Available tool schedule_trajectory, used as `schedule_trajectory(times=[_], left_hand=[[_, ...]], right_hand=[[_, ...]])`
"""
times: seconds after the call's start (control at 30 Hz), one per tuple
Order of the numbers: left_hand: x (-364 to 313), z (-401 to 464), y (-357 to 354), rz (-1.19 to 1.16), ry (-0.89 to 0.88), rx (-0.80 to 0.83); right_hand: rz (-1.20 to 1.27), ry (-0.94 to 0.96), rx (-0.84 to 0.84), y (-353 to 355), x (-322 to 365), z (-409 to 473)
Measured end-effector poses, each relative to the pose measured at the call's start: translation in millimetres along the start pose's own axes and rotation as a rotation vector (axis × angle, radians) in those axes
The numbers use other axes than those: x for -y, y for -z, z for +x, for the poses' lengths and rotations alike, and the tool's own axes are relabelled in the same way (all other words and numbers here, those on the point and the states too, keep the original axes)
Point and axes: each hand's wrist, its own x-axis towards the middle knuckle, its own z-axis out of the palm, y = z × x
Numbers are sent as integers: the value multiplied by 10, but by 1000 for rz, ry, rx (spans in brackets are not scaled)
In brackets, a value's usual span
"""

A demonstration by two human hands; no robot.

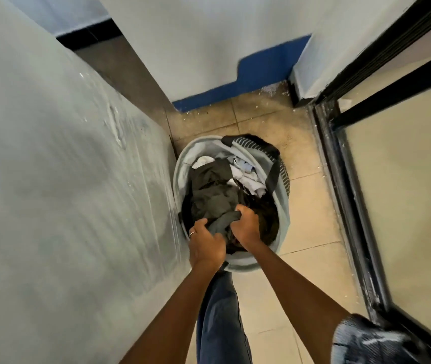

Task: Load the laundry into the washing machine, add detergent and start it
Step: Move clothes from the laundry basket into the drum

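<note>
Grey-green cloth, a dark garment (pixel 210 195), lay heaped on the left side of the basket (pixel 180 177), with its near end bunched into a rope-like twist that ran left to right between both hands. That twist was what the lift would turn on: the bulk of the garment stretched away from the grip, toward the far rim, so it would likely have to be pulled up and toward the person.

Left hand (pixel 205 245), ring on one finger, had its fingers curled round the near left end of the twist. Right hand (pixel 245 224) was clenched on the right end, a little farther in, so it was the nearer to the heap.

Paler things, white and light blue laundry (pixel 245 174), lay beyond and to the right, and a black striped piece (pixel 251 145) hung over the far rim. The basket stood on the tiled floor (pixel 308 219), touching or just beside a pale wall (pixel 51 179) at left. No washing machine could be made out for certain.
</note>
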Motion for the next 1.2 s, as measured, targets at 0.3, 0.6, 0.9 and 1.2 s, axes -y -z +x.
schedule_trajectory(times=[0.3, 0.6, 0.9, 1.2], left_hand=[[-74, -733, 228, -1058, 295, 30], [367, -2925, 1212, -1276, 116, 496], [705, -3983, 1800, -1479, -389, 576], [951, -4395, 2515, -1404, -595, 429]], right_hand=[[1009, -259, 395, 997, 768, -1605], [1068, 12, 460, 1632, 1118, -3876], [1033, 294, 375, 1555, 1274, -4788], [866, 562, 125, 1486, 1651, -5426]])
